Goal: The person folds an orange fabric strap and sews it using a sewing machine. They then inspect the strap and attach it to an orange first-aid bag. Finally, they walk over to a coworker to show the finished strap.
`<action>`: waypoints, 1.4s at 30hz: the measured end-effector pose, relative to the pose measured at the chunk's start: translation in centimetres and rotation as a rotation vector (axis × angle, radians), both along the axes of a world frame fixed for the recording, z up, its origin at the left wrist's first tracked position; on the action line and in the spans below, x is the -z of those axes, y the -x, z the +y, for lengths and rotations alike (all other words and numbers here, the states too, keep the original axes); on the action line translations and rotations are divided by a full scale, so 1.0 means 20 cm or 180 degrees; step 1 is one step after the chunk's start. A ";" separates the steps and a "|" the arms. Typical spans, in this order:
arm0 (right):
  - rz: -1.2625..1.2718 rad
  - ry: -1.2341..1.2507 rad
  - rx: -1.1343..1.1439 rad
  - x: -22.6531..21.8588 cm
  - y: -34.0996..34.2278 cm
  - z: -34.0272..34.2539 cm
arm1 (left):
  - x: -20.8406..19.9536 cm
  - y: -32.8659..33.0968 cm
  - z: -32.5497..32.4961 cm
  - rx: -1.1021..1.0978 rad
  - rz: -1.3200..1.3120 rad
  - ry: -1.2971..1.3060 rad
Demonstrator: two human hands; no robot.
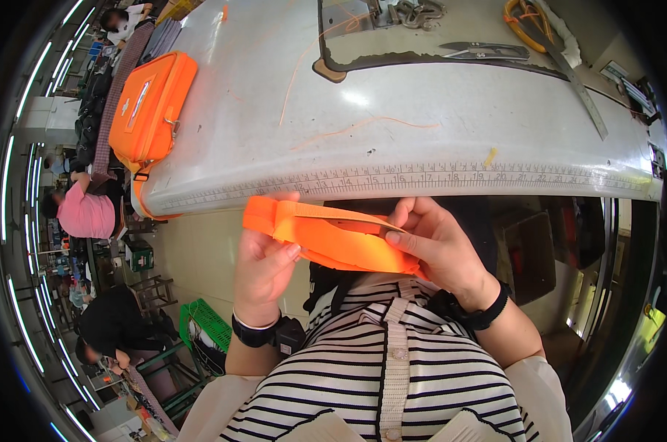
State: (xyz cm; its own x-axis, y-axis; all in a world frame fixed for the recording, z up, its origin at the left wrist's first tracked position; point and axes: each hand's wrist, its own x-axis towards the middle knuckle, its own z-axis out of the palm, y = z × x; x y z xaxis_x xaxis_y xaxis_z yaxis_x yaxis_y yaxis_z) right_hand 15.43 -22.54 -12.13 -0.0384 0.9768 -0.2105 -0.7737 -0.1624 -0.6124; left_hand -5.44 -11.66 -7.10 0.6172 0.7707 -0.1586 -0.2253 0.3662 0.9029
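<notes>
Just in front of the table's near edge, both my hands hold a folded orange webbing strap (pixel 341 241). My left hand (pixel 263 272) grips its looped left end, thumb in front and fingers partly hidden behind. The right hand (pixel 445 250) pinches the other end between thumb and fingers, where a thin dark edge shows along the upper layer. Between the hands the layers bow apart, leaving a narrow gap. An orange zippered bag (pixel 156 107) lies on the table to the left, a strap hanging off the edge.
The worktable (pixel 237 125) carries a printed ruler (pixel 385 179) along its near edge. Thread snips (pixel 488 50), large yellow-handled scissors (pixel 532 26), a metal ruler (pixel 587 103) and metal hooks (pixel 418 13) lie farther back. Loose orange threads (pixel 370 121) cross the top. A green crate (pixel 204 324) and several people are at left.
</notes>
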 end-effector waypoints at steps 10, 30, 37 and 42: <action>-0.0643 -0.0188 -0.0655 -0.07 0.03 0.04 | 0.04 0.01 -0.01 -0.0384 -0.0197 -0.0389; -0.0671 0.0029 -0.0605 -0.04 0.05 0.04 | -0.05 -0.03 -0.03 -0.0917 0.0847 -0.0192; -0.1697 -0.0751 -0.0319 0.01 0.05 0.04 | -0.02 0.00 -0.02 -0.0790 0.0515 -0.0293; -0.1826 -0.0740 -0.0320 -0.02 0.05 0.03 | -0.03 0.00 -0.03 -0.0746 0.0392 -0.0166</action>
